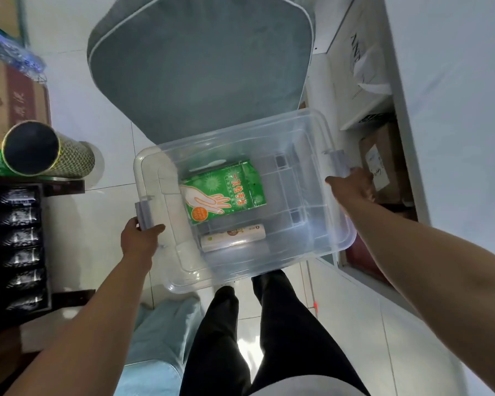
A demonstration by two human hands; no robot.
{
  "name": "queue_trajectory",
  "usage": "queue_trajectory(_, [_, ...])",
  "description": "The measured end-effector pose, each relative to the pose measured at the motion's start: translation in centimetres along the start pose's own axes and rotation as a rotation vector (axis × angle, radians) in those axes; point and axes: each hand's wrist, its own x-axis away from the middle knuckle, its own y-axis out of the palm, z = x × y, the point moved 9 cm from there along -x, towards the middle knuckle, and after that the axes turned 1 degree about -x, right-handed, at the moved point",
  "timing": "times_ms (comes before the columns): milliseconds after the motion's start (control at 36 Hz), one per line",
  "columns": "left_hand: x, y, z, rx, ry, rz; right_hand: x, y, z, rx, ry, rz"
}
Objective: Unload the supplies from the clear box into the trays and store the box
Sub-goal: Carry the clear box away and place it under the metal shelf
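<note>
I hold the clear box (320,172) in the air above the tiled floor, over my own legs. My left hand (139,238) grips the grey latch handle on its left end. My right hand (353,187) grips the handle on its right end. Inside lie a green packet of disposable gloves (226,192) and, nearer to me, a white roll with a printed label (233,237). The box has no lid on it.
A grey cushioned chair (200,67) stands just beyond the box. At left, a black tray (17,247) of dark packets sits below a patterned tube (49,151) and cardboard cartons. At right, a white shelf unit (412,110) holds brown boxes. A pale blue cloth (160,332) lies by my feet.
</note>
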Motion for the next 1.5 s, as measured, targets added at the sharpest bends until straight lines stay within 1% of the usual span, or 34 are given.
queue_trajectory(83, [0.5,0.0,0.0,0.038,-0.024,-0.012,1.1,-0.4,-0.9,0.057,-0.048,0.066])
queue_trajectory(139, [0.7,-0.1,0.3,0.045,-0.026,-0.013,1.6,-0.4,-1.1,0.076,-0.05,0.065])
queue_trajectory(278, [1.2,-0.4,1.2,0.026,-0.055,0.0,1.1,0.2,-1.3,-0.003,-0.051,-0.106])
queue_trajectory(333, [1.3,-0.7,1.3,0.042,-0.094,-0.011,1.2,0.1,-1.5,-0.079,-0.003,-0.154])
queue_trajectory(417, [1.5,-0.8,1.5,0.066,-0.169,-0.081,1.5,0.2,-1.6,-0.225,0.061,-0.203])
queue_trajectory(528, [1.4,-1.5,2.9,0.127,-0.235,-0.106,2.5,0.2,-0.7,-0.344,0.099,-0.175])
queue_trajectory(611, [1.0,-2.1,4.1,0.146,-0.226,-0.139,4.3,0.5,0.6,-0.407,0.142,-0.173])
queue_trajectory(667, [0.5,-2.7,5.0,0.12,-0.209,-0.165,5.9,0.9,2.1,-0.463,0.214,-0.176])
queue_trajectory(806, [-0.9,-3.7,6.2,0.024,-0.176,-0.314,9.9,1.3,5.6,-0.574,0.36,-0.144])
queue_trajectory(889, [-2.1,-3.6,6.7,-0.041,-0.143,-0.436,12.9,0.7,7.5,-0.625,0.379,-0.098])
queue_trajectory(944, [-2.8,-3.5,7.0,-0.077,-0.139,-0.512,15.3,0.5,9.1,-0.718,0.39,-0.061])
queue_trajectory(1000, [-3.2,-3.7,7.1,-0.118,-0.134,-0.579,18.6,1.0,10.6,-0.821,0.424,-0.071])
queue_trajectory(1056, [-3.3,-3.9,7.4,-0.172,-0.103,-0.627,22.7,1.8,12.5,-0.967,0.5,-0.066])
queue_trajectory(1167, [-2.0,-3.7,8.6,-0.319,0.001,-0.693,31.1,3.6,16.1,-1.037,0.619,-0.11])
queue_trajectory(1222, [-0.7,-3.0,9.0,-0.4,0.045,-0.729,34.8,4.5,18.4,-1.11,0.667,-0.1])
queue_trajectory(1333, [2.8,-0.2,8.9,-0.541,0.1,-0.838,41.4,5.0,23.9,-1.222,0.735,-0.005])
queue_trajectory(1500, [12.1,4.9,7.3,-0.751,0.245,-1.002,51.7,3.9,33.3,-1.324,0.858,0.25])
